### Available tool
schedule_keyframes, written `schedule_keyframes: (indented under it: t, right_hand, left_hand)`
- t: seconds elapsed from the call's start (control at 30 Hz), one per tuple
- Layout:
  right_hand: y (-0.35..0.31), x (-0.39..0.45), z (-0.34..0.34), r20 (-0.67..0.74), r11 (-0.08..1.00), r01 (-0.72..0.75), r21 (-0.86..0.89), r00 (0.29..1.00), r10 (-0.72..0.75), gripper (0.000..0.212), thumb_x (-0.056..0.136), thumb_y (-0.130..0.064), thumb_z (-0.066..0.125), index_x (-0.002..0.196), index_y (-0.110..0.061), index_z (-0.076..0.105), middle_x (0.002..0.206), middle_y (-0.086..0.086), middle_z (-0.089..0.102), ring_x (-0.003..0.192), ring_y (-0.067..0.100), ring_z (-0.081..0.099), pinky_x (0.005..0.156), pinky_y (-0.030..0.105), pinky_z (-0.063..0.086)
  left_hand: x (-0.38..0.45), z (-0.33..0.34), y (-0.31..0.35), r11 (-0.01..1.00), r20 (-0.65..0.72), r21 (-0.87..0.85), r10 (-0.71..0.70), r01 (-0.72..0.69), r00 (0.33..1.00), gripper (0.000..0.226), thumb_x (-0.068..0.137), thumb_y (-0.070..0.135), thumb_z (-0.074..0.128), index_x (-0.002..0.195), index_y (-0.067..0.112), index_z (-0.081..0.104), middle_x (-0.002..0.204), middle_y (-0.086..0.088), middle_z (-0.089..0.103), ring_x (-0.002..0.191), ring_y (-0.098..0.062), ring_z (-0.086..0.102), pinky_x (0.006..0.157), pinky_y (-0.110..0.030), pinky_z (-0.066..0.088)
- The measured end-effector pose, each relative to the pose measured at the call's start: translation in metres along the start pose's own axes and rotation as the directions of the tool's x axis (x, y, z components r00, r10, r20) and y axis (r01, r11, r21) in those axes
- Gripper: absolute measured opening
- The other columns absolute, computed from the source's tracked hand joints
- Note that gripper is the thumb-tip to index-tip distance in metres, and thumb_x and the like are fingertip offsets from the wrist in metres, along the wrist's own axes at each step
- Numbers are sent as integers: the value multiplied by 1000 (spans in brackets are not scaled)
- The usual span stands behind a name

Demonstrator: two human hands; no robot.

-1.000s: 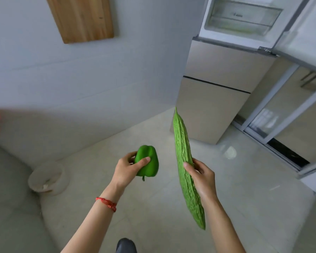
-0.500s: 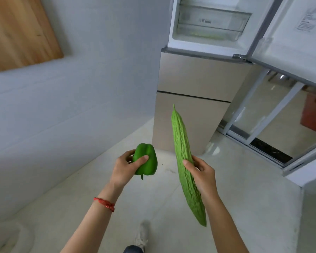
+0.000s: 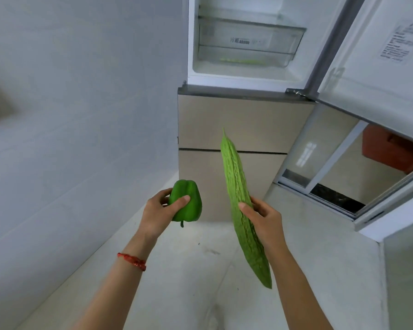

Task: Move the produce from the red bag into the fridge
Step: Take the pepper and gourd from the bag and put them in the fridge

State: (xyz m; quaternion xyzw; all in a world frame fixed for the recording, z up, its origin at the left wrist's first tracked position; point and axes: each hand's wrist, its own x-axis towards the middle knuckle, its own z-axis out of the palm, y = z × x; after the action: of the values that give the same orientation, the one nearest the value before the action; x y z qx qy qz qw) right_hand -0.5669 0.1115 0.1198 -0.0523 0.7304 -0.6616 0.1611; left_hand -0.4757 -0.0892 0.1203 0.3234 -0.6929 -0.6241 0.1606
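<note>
Pale tiled walls (image 3: 69, 115) and a light floor (image 3: 320, 270) framed the scene, with the fridge (image 3: 236, 120) standing ahead against the corner. Its upper compartment was seen open, the door (image 3: 379, 55) swung out to the right, while the two beige lower fronts were shut. Inside the open compartment a clear drawer (image 3: 248, 41) was visible, and a faint strip of green could be made out through its front; whether that was produce already stored could not be told.

A long bitter gourd (image 3: 242, 206) was held nearly upright, its tip pointed toward the fridge, with the grip of the right hand (image 3: 262, 217) closed around its middle. A green bell pepper (image 3: 186, 203) was held stem down, just beside the gourd but apart from it, with the grip of the left hand (image 3: 160, 210) closed on it, thumb across its front. A red string bracelet (image 3: 131, 260) was worn on the left wrist.

The red bag was not in view, so what remained in it could not be judged. Both pieces were judged to be in transit: taken out, carried near the fridge, but not yet placed. Left to be done, at the least, were the raising of both into the open compartment and their release there.
</note>
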Motion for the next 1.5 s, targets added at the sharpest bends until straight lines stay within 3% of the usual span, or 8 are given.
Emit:
schedule_keyframes:
  t: [0.27, 0.47, 0.63, 0.8, 1.0, 1.17, 1.27, 1.5]
  right_hand:
    - [-39, 123, -8, 7, 997, 76, -20, 997, -76, 34, 79, -16, 69, 113, -18, 63, 88, -11, 67, 72, -3, 63, 54, 9, 48]
    - [-85, 221, -23, 28, 988, 149, -34, 989, -148, 33, 79, -16, 69, 111, -20, 64, 89, -9, 68, 75, 0, 65, 57, 10, 49]
    - [-126, 295, -34, 70, 977, 203, -65, 978, -199, 29, 79, -16, 69, 106, -27, 64, 87, -12, 68, 67, -7, 64, 56, 8, 47]
    - [-166, 354, -37, 92, 958, 271, -98, 961, -263, 29, 77, -15, 71, 104, -24, 67, 85, -11, 70, 69, -4, 65, 58, 10, 47]
    - [-213, 416, -28, 118, 915, 359, -183, 932, -342, 25, 76, -16, 72, 97, -27, 68, 91, -6, 70, 72, -2, 66, 61, 10, 48]
    - [-260, 461, -22, 113, 857, 433, -277, 901, -419, 28, 76, -17, 73, 100, -29, 66, 87, -11, 69, 68, -7, 63, 62, 6, 47]
    - [-293, 484, -20, 108, 831, 469, -300, 882, -459, 30, 77, -15, 71, 104, -29, 64, 83, -13, 68, 63, -8, 62, 58, 6, 47]
    - [-351, 540, -18, 197, 714, 543, -443, 836, -513, 34, 75, -21, 74, 109, -23, 67, 96, -9, 68, 88, 3, 62, 83, 17, 46]
  left_hand:
    - [109, 46, 41, 997, 39, -8, 71, -71, 997, 44, 78, 26, 70, 118, 13, 57, 99, -2, 64, 84, -8, 62, 57, -11, 48]
    - [196, 84, 97, 987, 37, -11, 160, -160, 986, 43, 78, 26, 70, 117, 14, 57, 98, -1, 63, 85, -8, 60, 58, -11, 48]
    - [257, 114, 136, 976, 24, -39, 217, -216, 976, 42, 79, 24, 69, 118, 13, 57, 93, 5, 62, 84, -7, 59, 53, -5, 47]
    - [309, 125, 174, 964, 18, -49, 263, -262, 965, 44, 80, 22, 68, 120, 11, 56, 104, -6, 63, 84, -5, 59, 52, -4, 46]
    - [374, 131, 218, 937, 41, -70, 344, -341, 938, 41, 80, 25, 68, 118, 14, 57, 93, 6, 62, 82, -4, 60, 54, -4, 46]
    - [424, 139, 246, 917, 109, -87, 397, -389, 911, 39, 80, 21, 68, 116, 9, 58, 98, -5, 64, 81, -9, 61, 54, -6, 47]
    - [447, 144, 257, 914, 127, -107, 403, -391, 906, 39, 80, 20, 69, 116, 9, 59, 94, -1, 64, 80, -8, 60, 53, -6, 46]
    - [479, 151, 269, 907, 137, -104, 419, -407, 898, 39, 79, 19, 69, 116, 11, 58, 95, 0, 63, 81, -6, 60, 52, -5, 45]
